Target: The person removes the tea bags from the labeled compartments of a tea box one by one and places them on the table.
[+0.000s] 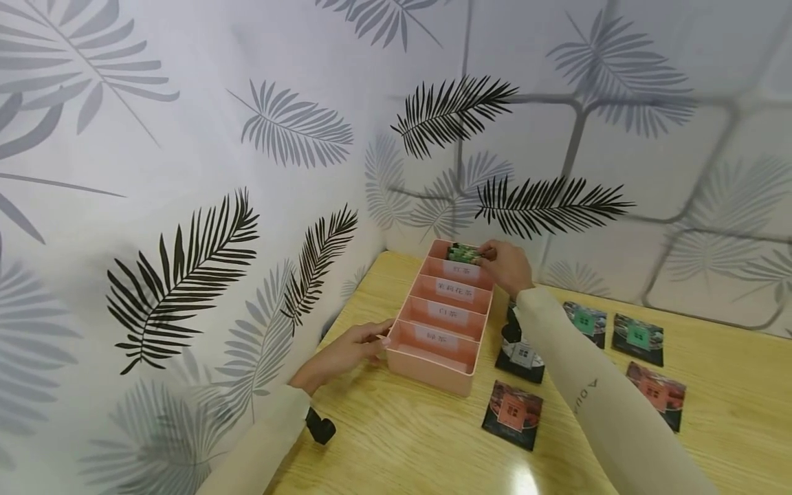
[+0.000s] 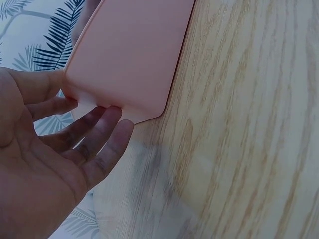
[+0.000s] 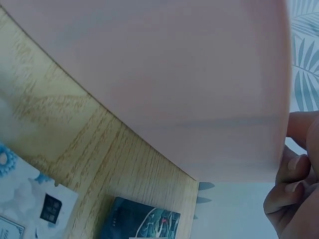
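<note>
A long pink divided box point(image 1: 433, 381) has white labels with Chinese writing on its dividers. My left hand point(image 1: 353, 349) holds its near left corner, and the left wrist view shows the fingertips point(image 2: 113, 117) against the pink wall. At the far compartment, my right hand point(image 1: 509, 267) pinches the edge of a green sachet point(image 1: 463, 253) that lies within that compartment. In the right wrist view the right hand's curled fingers point(image 3: 294, 172) are at the box's rim, and the box wall hides the sachet.
Right of the box lie a black-and-white sachet point(image 1: 521, 359), a red sachet point(image 1: 513, 414), another red one point(image 1: 657, 393) and two green-labelled sachets point(image 1: 639, 339) point(image 1: 585, 323), on a wooden table point(image 1: 402, 440). Walls with leaf patterns point(image 1: 322, 179) stand behind and to the left.
</note>
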Motion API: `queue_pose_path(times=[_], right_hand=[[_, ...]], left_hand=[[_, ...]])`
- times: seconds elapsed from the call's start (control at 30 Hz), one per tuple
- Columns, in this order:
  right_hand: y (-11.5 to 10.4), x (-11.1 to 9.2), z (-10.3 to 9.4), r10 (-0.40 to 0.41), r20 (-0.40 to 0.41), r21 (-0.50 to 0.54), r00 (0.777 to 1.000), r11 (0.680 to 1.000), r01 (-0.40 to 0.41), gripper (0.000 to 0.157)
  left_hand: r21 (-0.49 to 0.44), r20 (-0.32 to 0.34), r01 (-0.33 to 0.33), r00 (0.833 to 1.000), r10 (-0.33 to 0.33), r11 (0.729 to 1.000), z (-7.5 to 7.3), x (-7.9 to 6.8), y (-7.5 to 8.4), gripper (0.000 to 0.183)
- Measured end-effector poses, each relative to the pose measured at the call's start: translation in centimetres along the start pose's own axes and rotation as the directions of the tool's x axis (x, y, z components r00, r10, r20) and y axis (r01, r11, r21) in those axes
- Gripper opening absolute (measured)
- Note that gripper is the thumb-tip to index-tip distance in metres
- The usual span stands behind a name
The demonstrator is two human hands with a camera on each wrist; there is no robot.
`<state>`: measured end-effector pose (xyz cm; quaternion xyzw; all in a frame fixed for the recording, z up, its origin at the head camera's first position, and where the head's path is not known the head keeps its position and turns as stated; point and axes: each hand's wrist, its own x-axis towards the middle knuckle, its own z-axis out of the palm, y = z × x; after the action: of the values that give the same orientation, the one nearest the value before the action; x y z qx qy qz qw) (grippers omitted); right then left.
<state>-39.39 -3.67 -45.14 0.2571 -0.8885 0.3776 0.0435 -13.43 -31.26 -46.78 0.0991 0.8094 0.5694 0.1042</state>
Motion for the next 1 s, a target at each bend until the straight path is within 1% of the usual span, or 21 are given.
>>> queue_pose_path(times=[0.17, 0.33, 0.47, 0.63, 0.77, 0.87, 1.0], right_hand=[[-0.1, -0.1, -0.3, 0.015, -0.007, 0.011, 1.000, 1.000, -0.015, 0.016], [0.2, -0.2, -0.6, 0.010, -0.012, 0.023, 1.000, 1.000, -0.010, 0.016], [0.3, -0.4, -0.7, 0.003, -0.002, 0.039, 1.000, 0.999, -0.003, 0.017], [0.3, -0.3, -0.7, -0.012, 0.020, 0.007, 1.000, 1.000, 0.012, 0.020], [0.4, -0.2, -0.8, -0.010, 0.024, -0.024, 1.000, 1.000, 0.010, 0.021], [0.4, -0.3, -0.8, -0.010, 0.006, -0.017, 1.000, 1.000, 0.010, 0.022], [-0.1, -0.4, -1.3, -0.034, -0.058, 0.032, 0.998, 0.999, 0.035, 0.023]], left_hand=[[-0.007, 0.004, -0.015, 1.000, 0.015, 1.000, 0.0, 0.3, -0.1, 0.057], [0.008, 0.005, -0.017, 1.000, 0.017, 1.000, -0.1, 0.3, -0.2, 0.057], [0.012, 0.001, -0.009, 1.000, 0.009, 1.000, -0.1, 0.2, -0.2, 0.057], [0.015, -0.001, -0.004, 1.000, 0.004, 1.000, -0.1, 0.2, -0.2, 0.056], [0.017, -0.001, -0.006, 1.000, 0.006, 1.000, 0.1, 0.2, 0.0, 0.056], [0.021, -0.001, -0.005, 1.000, 0.005, 1.000, 0.1, 0.2, -0.1, 0.056], [0.023, 0.001, -0.011, 1.000, 0.011, 1.000, 0.0, 0.1, -0.3, 0.056]])
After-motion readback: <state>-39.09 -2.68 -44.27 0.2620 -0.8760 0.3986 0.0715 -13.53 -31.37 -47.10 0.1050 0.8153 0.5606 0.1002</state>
